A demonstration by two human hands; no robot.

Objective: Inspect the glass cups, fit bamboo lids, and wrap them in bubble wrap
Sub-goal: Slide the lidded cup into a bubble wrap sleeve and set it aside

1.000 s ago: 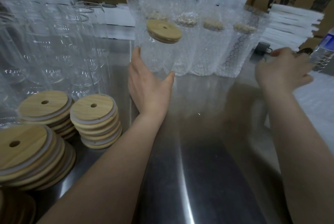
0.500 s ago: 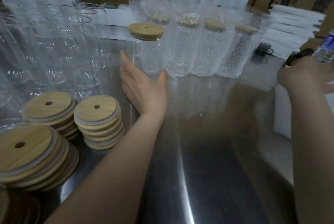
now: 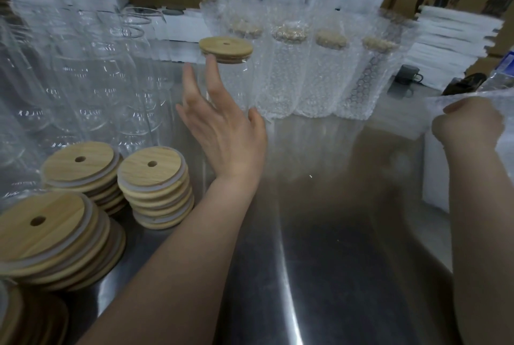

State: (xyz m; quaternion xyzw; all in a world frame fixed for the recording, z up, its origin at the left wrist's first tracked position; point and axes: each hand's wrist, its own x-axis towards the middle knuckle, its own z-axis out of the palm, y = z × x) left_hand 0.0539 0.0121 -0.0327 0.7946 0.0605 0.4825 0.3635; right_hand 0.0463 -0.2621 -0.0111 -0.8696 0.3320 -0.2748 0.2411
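Lidded glass cup [image 3: 236, 85]: upright near the far edge of the counter [image 3: 333, 233], just beyond the nearer left hand [image 3: 222, 127], fingers [image 3: 213, 74] spread, empty; right hand [image 3: 467, 122], at the right edge, apparently pinches bubble wrap [image 3: 442, 106].

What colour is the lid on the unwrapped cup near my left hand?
The lid is pale tan bamboo with wood grain; best seen in the head view.

Your left hand [image 3: 222, 133] and right hand [image 3: 470, 124] are bare; the left forearm [image 3: 178, 261] and right forearm [image 3: 481, 233] are likewise uncovered.
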